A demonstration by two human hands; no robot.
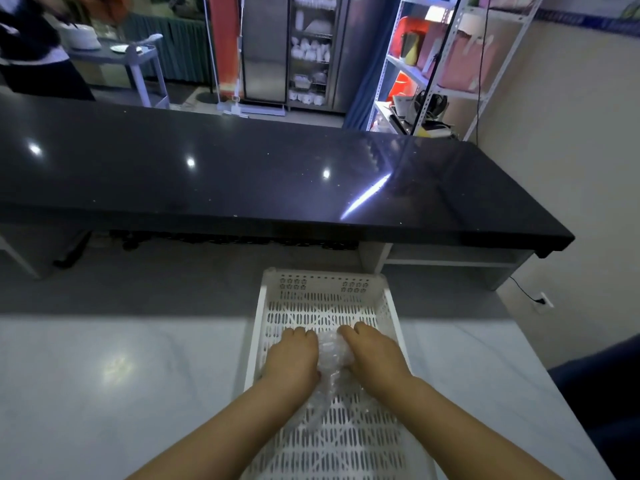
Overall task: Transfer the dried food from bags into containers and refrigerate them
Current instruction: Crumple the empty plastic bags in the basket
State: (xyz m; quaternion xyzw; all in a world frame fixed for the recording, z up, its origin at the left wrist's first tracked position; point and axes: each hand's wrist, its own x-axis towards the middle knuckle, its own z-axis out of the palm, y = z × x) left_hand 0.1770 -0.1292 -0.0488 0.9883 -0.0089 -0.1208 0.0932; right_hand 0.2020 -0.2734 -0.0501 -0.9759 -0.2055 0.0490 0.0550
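Note:
A white slotted plastic basket [325, 289] lies on the pale marble counter [121, 375] in front of me. Inside it sits a crumpled clear plastic bag [333, 356]; what it holds I cannot make out. My left hand [294, 358] grips the bag from the left. From the right, my right hand [374, 355] closes on the same bag. Both hands rest low inside the basket, knuckles up, with the bag bunched between them and trailing toward me.
A raised black glossy countertop [277, 174] runs across behind the marble counter. Beyond it stand a steel cabinet with dishes [311, 50], a white metal shelf rack [450, 64] at right, and a grey cart [138, 60] with a person in dark clothes [31, 46] at far left.

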